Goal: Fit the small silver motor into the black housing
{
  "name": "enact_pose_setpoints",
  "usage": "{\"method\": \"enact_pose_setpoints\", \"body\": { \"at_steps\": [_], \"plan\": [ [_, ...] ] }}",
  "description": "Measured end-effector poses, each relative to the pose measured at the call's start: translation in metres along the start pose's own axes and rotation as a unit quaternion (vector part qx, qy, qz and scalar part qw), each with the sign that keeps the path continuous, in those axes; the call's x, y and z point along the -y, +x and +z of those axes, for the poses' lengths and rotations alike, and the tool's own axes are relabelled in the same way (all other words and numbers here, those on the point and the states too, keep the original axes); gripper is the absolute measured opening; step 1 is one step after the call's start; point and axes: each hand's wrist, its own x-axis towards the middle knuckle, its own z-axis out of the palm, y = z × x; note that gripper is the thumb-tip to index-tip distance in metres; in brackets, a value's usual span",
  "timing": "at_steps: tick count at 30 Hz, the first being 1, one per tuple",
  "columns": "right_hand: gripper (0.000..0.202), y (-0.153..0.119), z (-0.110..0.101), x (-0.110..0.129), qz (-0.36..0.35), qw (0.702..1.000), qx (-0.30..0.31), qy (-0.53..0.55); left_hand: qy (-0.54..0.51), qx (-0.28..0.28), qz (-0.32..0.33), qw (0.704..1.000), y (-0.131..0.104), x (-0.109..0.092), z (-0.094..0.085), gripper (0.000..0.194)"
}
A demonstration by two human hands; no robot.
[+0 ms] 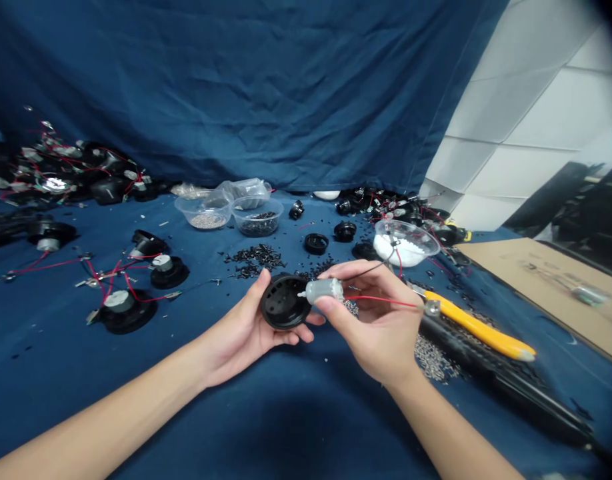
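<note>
The left hand (246, 330) grips a round black housing (285, 303), fingers curled around its rim, open face turned toward the right hand (379, 320). That hand pinches a small silver motor (325, 290), its shaft tip at the housing's edge; red and black wires (381, 301) trail past the right fingers. Just beyond the right hand on the desk (61, 360) lie yellow-handled pliers (479, 330) and a clear bowl of white bits (406, 243).

We are looking forward and down from one head-worn camera, sitting close over the blue-draped table (61, 373), facing the cloth backdrop (236, 87).
</note>
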Motion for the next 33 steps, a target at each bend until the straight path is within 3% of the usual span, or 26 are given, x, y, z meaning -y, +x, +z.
{"method": "enact_pose_setpoints", "body": {
  "at_steps": [9,28,33],
  "plan": [
    [0.025,-0.0025,-0.0005,0.0005,-0.024,0.998,0.045,-0.047,-0.013,0.024,-0.003,1.000,-0.0041,0.0007,0.0045,0.060],
    [0.026,-0.0056,-0.0008,-0.0012,-0.043,0.993,0.070,-0.083,0.007,-0.003,-0.002,1.000,-0.0042,0.0019,0.0045,0.056],
    [0.023,-0.0049,-0.0022,0.0019,-0.012,0.992,0.087,-0.089,0.027,0.001,0.009,1.000,-0.0038,0.0027,0.0054,0.056]
  ]
}}
